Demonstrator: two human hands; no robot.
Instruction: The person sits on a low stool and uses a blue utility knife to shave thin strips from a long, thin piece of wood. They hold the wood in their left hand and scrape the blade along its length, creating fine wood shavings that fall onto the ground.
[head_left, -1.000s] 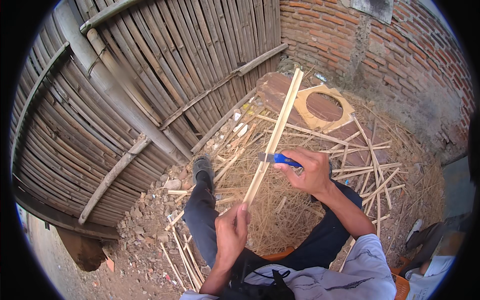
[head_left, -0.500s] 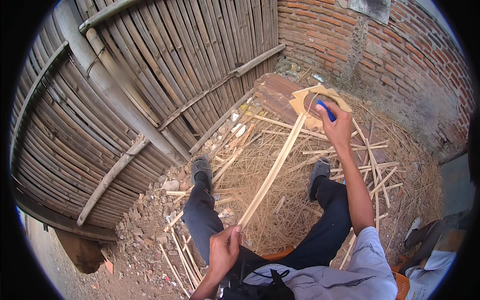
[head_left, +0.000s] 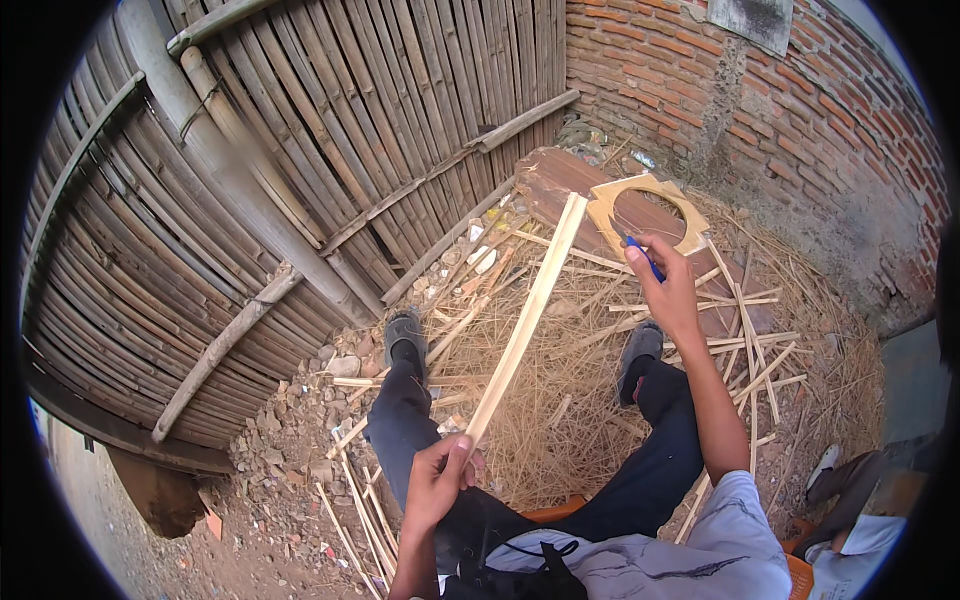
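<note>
Seated view, looking down past my knees. My left hand (head_left: pixel 440 482) is closed round the near end of a long pale bamboo strip (head_left: pixel 525 315), which slants up and away to a far end lying beside a flat wooden frame with a round cut-out (head_left: pixel 645 212). My right hand (head_left: pixel 668 285), arm stretched forward, is clamped on a blue-handled tool (head_left: pixel 643 256) well apart from the strip (whether its tip touches anything I cannot tell). Open room lies between my two shoes (head_left: pixel 405 335), over a bed of straw-like shavings (head_left: pixel 560 430) strewn with loose bamboo slats (head_left: pixel 755 360). The ground to the left is rubble and dirt (head_left: pixel 290 480). A woven bamboo fence (head_left: pixel 250 170) closes the left side; a brick wall (head_left: pixel 800 110) closes the far right.
</note>
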